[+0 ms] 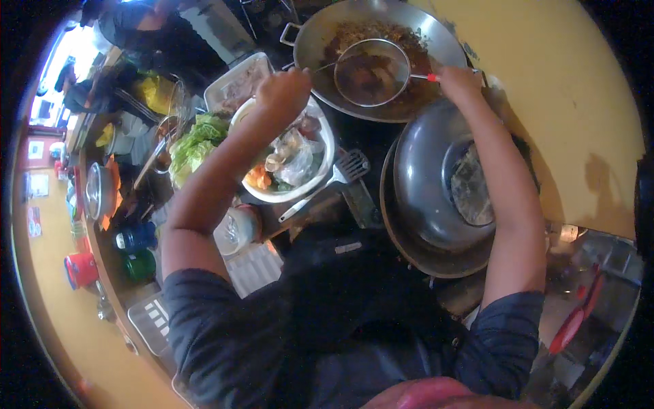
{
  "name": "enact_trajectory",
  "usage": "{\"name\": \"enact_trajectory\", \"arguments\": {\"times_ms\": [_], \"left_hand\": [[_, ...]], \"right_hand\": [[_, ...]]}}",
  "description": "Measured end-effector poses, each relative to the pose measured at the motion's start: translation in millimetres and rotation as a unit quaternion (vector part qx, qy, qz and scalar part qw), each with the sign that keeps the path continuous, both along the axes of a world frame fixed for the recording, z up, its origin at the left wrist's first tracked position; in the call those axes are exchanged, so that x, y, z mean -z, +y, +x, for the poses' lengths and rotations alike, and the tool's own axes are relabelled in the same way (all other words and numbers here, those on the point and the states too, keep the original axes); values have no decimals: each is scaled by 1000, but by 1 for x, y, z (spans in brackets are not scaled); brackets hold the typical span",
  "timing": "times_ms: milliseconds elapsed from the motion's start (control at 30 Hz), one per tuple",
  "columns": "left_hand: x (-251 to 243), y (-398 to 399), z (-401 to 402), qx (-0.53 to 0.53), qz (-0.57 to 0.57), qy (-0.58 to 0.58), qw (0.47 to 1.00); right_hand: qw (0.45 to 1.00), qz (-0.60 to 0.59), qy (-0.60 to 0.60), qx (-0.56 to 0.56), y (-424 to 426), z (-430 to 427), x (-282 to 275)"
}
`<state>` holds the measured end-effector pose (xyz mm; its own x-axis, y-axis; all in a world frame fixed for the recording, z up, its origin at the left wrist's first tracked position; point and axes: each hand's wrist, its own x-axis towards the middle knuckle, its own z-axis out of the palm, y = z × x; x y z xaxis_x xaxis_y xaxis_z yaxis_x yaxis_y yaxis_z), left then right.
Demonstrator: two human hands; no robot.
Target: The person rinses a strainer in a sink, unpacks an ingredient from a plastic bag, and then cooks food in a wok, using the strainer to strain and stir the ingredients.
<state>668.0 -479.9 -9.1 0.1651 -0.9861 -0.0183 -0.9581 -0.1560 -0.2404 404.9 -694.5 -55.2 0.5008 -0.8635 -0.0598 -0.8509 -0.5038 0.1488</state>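
Observation:
A round wire-mesh strainer (pixel 372 72) is held over a large metal wok (pixel 327 97) containing dark reddish-brown food. My right hand (pixel 459 84) grips the strainer by its red-and-metal handle, near the wok's right rim. At the wok's left side, my left hand (pixel 285 91) is closed around a thin metal handle (pixel 323 67) that reaches to the strainer's rim. Whether that handle belongs to a separate utensil, I cannot tell. Below my left hand stands a white basin (pixel 328 148) with plastic bags and orange and green pieces inside.
An upturned metal basin (pixel 424 179) rests on a wide pan (pixel 396 225) under my right forearm. A slotted turner (pixel 345 174) lies beside the white basin. Leafy greens (pixel 196 145) and a plastic container (pixel 240 84) are at left. A person (pixel 158 41) is at the upper left.

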Motion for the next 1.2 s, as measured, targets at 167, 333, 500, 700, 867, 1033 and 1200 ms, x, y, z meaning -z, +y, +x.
{"name": "enact_trajectory", "arguments": {"times_ms": [167, 333, 500, 700, 867, 1033, 1200], "left_hand": [[4, 13, -8, 52, 14, 29, 998], [12, -3, 4, 43, 8, -31, 999], [-23, 26, -18, 73, 67, 19, 995], [23, -2, -16, 82, -51, 11, 995], [-39, 24, -34, 5, 49, 116, 992], [-28, 29, -42, 30, 3, 96, 995], [-16, 27, -24, 34, 14, 163, 986]], "right_hand": [[1000, 12, 9, 4, 8, 1, -2], [1000, 14, -16, -2, 1, 4, -3], [1000, 0, -3, -1, 11, 18, -13], [996, -7, 30, -84, -18, -19, 30], [999, 4, 44, -12, 7, -2, 1], [998, 20, 51, -10, 22, 2, -19], [996, 53, -8, -67, -18, -2, 21]]}}
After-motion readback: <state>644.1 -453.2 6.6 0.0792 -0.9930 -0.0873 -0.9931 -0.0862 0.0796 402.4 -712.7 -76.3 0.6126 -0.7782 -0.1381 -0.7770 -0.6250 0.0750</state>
